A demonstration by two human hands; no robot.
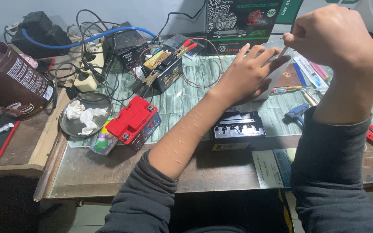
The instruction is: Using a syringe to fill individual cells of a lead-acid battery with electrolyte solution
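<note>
Workbench (121, 172) fills the frame, worn wood with a green mat on top; black battery (237, 126) lies flat at lower centre, terminals up, long axis left-right, placed right under the hands for reach; red battery (133, 121) left of centre, tilted diagonally on a packet; second black battery (164, 69) upper centre with clip leads on it, wires trailing to upper left; metal dish (85, 114) with crumpled tissue at left; left hand (247, 75) centre-right, fingers spread, steadying a pale plastic container (277, 64) that it mostly hides; right hand (335, 36) upper right, closed to a pinch on a thin white strip (283, 51), strip slanting down-left toward the left fingers; what the strip is, cannot tell.
</note>
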